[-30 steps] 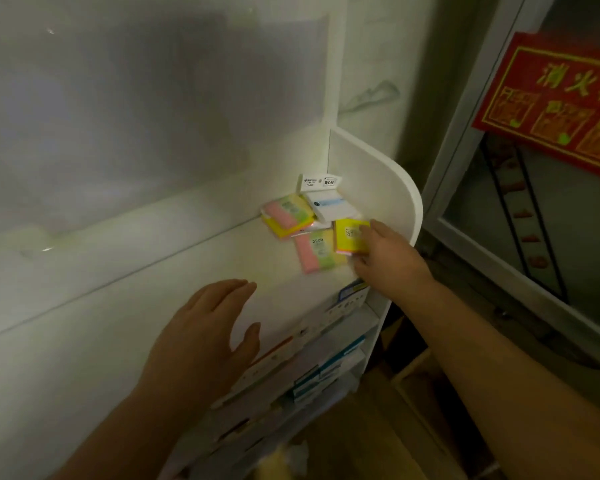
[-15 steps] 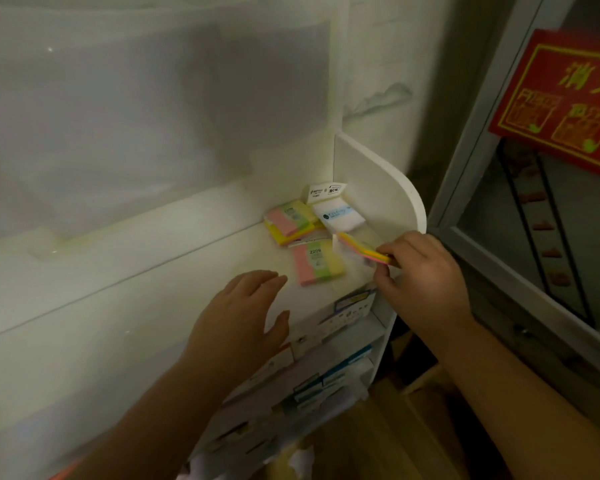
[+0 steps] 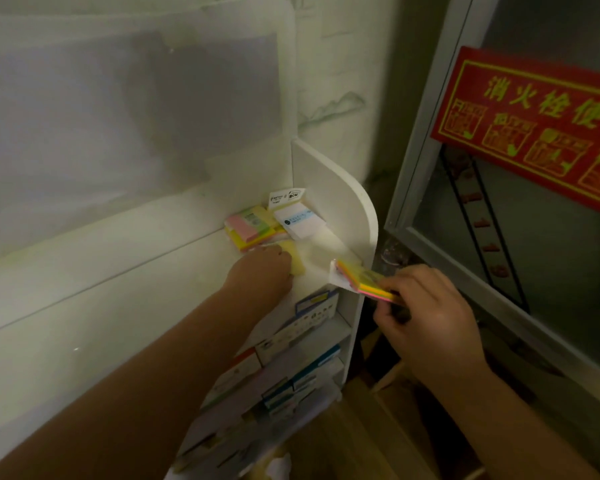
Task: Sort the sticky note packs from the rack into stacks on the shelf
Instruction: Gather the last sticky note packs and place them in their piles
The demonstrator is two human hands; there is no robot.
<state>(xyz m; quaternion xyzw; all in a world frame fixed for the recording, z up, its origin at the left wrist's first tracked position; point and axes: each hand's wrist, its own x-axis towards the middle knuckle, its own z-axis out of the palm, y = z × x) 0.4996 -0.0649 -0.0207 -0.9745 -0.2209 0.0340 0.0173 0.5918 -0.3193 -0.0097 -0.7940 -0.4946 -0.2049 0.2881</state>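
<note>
My left hand [image 3: 262, 270] lies over a sticky note pack [image 3: 296, 262] on the white shelf [image 3: 323, 242], fingers curled on it; only its pale yellow end shows. My right hand [image 3: 426, 317] pinches a yellow and pink pack [image 3: 362, 280] by one end and holds it tilted, just off the shelf's right front corner. At the back of the shelf, a pink, green and yellow pack [image 3: 248, 223] lies on top of a yellow one. Beside it sit a white pack [image 3: 300, 223] and a white label card [image 3: 286, 195].
The tiered rack [image 3: 302, 334] under the shelf holds several more packs in rows. The shelf's curved white side panel [image 3: 340, 199] closes its right end. Right of it stands a metal-framed glass cabinet [image 3: 440, 237] with a red sign [image 3: 534, 123]. Wooden floor lies below.
My left hand reached forward onto the shelf and now covers the pack that lay in the middle. My right hand drew the yellow and pink pack back off the shelf's front corner.
</note>
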